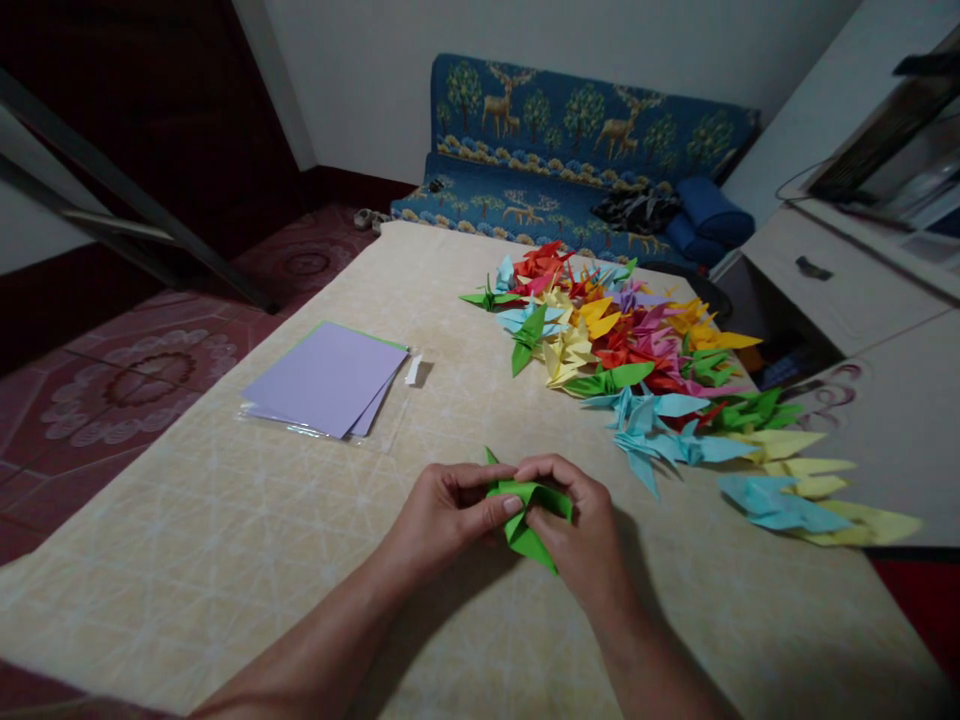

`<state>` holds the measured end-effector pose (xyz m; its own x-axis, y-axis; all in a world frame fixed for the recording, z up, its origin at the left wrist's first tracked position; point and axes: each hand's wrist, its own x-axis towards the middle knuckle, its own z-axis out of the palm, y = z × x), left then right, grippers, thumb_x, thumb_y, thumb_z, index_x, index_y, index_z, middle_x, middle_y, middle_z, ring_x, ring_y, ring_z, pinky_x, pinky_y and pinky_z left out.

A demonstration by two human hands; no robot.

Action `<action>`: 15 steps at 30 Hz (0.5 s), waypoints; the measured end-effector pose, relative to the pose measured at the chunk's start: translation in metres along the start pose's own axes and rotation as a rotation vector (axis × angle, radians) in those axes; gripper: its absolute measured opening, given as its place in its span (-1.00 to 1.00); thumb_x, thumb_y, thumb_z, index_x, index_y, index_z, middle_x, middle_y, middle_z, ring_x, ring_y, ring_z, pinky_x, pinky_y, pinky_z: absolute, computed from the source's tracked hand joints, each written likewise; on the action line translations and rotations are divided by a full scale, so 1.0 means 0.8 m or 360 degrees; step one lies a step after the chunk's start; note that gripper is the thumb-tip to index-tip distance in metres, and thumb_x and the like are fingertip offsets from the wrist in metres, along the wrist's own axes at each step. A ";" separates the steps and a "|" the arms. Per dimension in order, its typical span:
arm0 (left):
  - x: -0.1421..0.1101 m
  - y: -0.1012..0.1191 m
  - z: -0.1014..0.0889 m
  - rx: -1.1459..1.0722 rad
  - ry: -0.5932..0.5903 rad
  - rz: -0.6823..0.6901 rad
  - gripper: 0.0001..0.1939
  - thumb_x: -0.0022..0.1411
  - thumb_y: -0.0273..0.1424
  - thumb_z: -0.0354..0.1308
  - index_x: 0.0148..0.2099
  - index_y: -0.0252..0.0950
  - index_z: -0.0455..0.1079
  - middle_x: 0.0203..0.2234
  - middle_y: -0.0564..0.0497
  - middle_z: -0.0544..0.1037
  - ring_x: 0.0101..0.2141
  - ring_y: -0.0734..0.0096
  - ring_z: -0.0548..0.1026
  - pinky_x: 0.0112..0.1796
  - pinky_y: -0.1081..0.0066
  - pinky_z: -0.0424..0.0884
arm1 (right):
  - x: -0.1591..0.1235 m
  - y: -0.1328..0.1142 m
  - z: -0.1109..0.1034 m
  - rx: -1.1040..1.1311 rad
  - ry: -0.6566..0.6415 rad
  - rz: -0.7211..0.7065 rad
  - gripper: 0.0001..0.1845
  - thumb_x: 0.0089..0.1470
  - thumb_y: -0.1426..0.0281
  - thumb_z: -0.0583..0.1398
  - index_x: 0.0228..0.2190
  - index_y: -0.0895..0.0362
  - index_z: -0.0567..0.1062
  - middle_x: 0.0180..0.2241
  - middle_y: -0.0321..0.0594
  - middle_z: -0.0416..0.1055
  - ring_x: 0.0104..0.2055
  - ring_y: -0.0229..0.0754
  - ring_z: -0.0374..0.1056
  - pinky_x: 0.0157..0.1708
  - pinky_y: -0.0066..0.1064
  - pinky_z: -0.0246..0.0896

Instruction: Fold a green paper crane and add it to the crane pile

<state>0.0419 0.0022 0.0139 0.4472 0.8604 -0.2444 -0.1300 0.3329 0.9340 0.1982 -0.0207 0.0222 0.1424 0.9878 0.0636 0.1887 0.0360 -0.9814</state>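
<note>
A green origami crane [531, 545] is held between both hands above the near middle of the table. My left hand [457, 505] pinches it from the left, thumb on top of the paper. My right hand [581, 520] grips its right side, with fingers behind it and the thumb tucked partly under a fold. One thin green point sticks up beyond the left fingers. To the left lies a stack of purple paper sheets [326, 380] on a clear plastic wrapper [386, 428], with a green edge showing at its back.
Many folded paper cranes [641, 335] in several colours cover the table's right side. A small white scrap [414, 369] lies beside the wrapper. Beyond the table [225, 540] stands a blue patterned sofa [555, 195]. A white cabinet [862, 290] is at the right, a metal ladder-like frame [150, 220] at the left.
</note>
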 end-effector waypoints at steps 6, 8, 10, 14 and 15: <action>-0.001 0.003 0.002 0.0080 -0.0032 0.0047 -0.56 0.10 -0.28 0.33 0.00 -0.40 0.54 -0.39 -0.11 0.58 -0.51 0.51 0.41 -0.49 0.51 0.34 | 0.000 0.004 0.000 -0.0127 -0.0018 0.0041 -0.78 -0.23 0.55 0.18 -0.44 0.06 0.47 -0.41 -0.29 0.48 -0.33 -0.16 0.42 -0.33 -0.41 0.33; -0.001 0.003 0.001 0.0127 -0.0038 0.0069 -0.57 0.14 -0.29 0.30 0.03 -0.40 0.53 -0.38 -0.11 0.58 -0.52 0.51 0.40 -0.49 0.51 0.34 | 0.000 0.005 0.001 -0.0110 -0.0015 0.0030 -0.79 -0.21 0.54 0.18 -0.43 0.07 0.47 -0.41 -0.28 0.48 -0.33 -0.17 0.42 -0.33 -0.41 0.33; -0.001 0.002 0.000 0.0190 -0.0037 0.0105 -0.58 0.17 -0.30 0.26 0.04 -0.40 0.52 -0.39 -0.11 0.57 -0.53 0.52 0.39 -0.49 0.50 0.33 | 0.000 0.006 0.001 -0.0076 -0.0014 0.0012 -0.80 -0.20 0.53 0.18 -0.43 0.07 0.47 -0.41 -0.28 0.48 -0.34 -0.17 0.42 -0.33 -0.41 0.33; -0.003 0.001 -0.003 0.0359 -0.0021 0.0249 -0.62 0.22 -0.33 0.22 0.05 -0.36 0.52 -0.34 -0.12 0.58 -0.44 0.45 0.43 -0.44 0.48 0.33 | -0.001 0.006 0.002 -0.0050 -0.0008 -0.0011 -0.81 -0.18 0.52 0.19 -0.42 0.06 0.47 -0.40 -0.27 0.47 -0.32 -0.17 0.42 -0.31 -0.41 0.34; -0.003 0.002 -0.003 0.0405 -0.0022 0.0288 -0.63 0.22 -0.33 0.21 0.05 -0.35 0.52 -0.34 -0.12 0.57 -0.41 0.42 0.43 -0.42 0.48 0.33 | -0.001 0.007 0.002 -0.0050 -0.0003 -0.0020 -0.81 -0.18 0.53 0.19 -0.43 0.06 0.47 -0.40 -0.27 0.47 -0.32 -0.16 0.42 -0.31 -0.40 0.34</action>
<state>0.0382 0.0014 0.0152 0.4493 0.8909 -0.0662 0.0161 0.0660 0.9977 0.1973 -0.0213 0.0166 0.1382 0.9875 0.0756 0.2209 0.0437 -0.9743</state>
